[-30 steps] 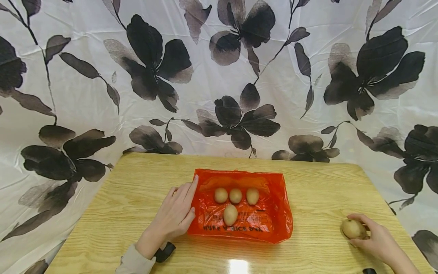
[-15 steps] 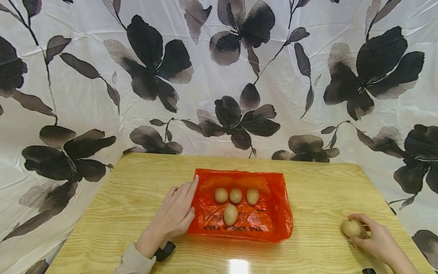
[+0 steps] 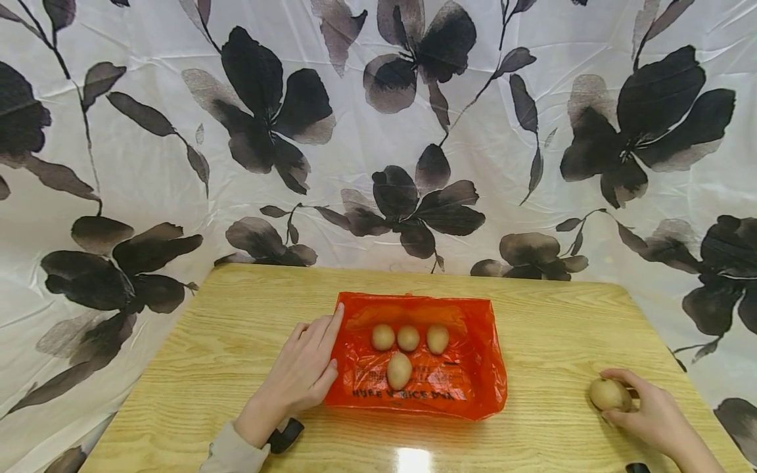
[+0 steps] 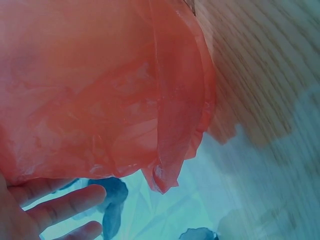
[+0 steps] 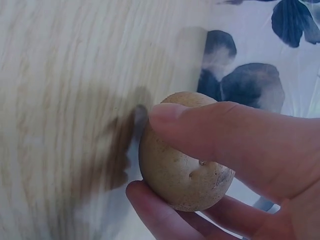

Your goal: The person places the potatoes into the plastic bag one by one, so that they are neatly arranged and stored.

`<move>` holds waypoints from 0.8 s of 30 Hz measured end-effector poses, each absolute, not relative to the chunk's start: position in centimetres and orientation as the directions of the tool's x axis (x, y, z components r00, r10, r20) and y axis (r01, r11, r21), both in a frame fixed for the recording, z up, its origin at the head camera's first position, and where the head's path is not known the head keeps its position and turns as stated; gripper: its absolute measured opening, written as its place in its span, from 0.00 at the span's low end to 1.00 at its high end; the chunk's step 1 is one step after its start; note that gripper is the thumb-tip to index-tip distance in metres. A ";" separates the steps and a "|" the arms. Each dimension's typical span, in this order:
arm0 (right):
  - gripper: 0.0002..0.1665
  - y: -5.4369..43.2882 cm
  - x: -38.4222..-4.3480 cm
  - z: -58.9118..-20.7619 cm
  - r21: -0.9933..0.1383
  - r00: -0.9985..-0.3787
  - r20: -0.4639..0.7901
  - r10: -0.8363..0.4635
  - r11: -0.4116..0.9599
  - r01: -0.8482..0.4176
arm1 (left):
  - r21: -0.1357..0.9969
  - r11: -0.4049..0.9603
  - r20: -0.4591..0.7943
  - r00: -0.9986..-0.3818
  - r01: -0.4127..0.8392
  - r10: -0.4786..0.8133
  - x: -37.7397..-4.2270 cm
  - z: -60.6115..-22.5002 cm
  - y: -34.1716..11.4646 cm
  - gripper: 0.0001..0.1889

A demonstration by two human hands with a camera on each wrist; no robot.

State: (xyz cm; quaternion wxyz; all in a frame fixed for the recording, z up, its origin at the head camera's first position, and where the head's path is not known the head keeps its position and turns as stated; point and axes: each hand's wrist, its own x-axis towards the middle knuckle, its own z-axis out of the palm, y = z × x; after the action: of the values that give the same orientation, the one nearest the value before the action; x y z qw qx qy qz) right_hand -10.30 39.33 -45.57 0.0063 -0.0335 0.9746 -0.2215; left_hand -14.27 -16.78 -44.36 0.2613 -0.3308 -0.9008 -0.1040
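In the head view, a red plastic bag (image 3: 485,368) with printed letters lies spread in the middle of the table, its edges raised. Several potatoes sit in it: three in a row, one potato (image 3: 399,372) in front of them. My left hand (image 3: 304,368) lies along the bag's left edge, index finger straight against it. The left wrist view shows its fingers (image 4: 75,205) extended beside the red plastic (image 4: 110,100). At the right of the table, my right hand (image 3: 653,414) holds another potato (image 5: 185,175) between thumb and fingers; the palm side is partly hidden.
The wood-grain table (image 3: 254,309) reaches back to a white cloth (image 3: 343,144) with dark flowers, which hangs behind it and at both sides. A black strap (image 3: 286,435) sits at my left wrist. Light glares off the table's front.
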 end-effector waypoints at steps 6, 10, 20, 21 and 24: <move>0.38 38.8 -10.2 -45.2 -0.420 -0.996 0.054 -0.075 0.903 -0.091 | 0.015 0.761 0.538 -0.646 0.649 0.541 -14.2 -44.3 -16.8 0.43; 0.38 38.4 -10.1 -44.9 -0.412 -0.990 0.108 -0.087 0.902 -0.124 | 0.014 0.761 0.536 -0.647 0.649 0.542 -14.2 -44.3 -16.8 0.43; 0.38 37.4 -10.1 -44.0 -0.406 -0.984 0.138 -0.110 0.900 -0.157 | 0.019 0.759 0.535 -0.647 0.651 0.543 -14.2 -44.4 -16.9 0.43; 0.38 37.3 -10.0 -43.9 -0.408 -0.984 0.139 -0.113 0.899 -0.161 | 0.020 0.759 0.534 -0.649 0.651 0.543 -14.2 -44.3 -16.9 0.43; 0.38 37.0 -10.0 -43.4 -0.436 -0.985 0.126 -0.119 0.885 -0.162 | 0.021 0.760 0.531 -0.652 0.649 0.542 -14.1 -44.3 -16.9 0.43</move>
State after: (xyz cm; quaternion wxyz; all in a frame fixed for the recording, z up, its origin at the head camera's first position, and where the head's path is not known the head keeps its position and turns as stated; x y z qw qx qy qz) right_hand -9.95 36.97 -43.45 -0.0478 -0.0725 0.9696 -0.2286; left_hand -14.13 -16.89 -44.35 0.2555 -0.3300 -0.9026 -0.1053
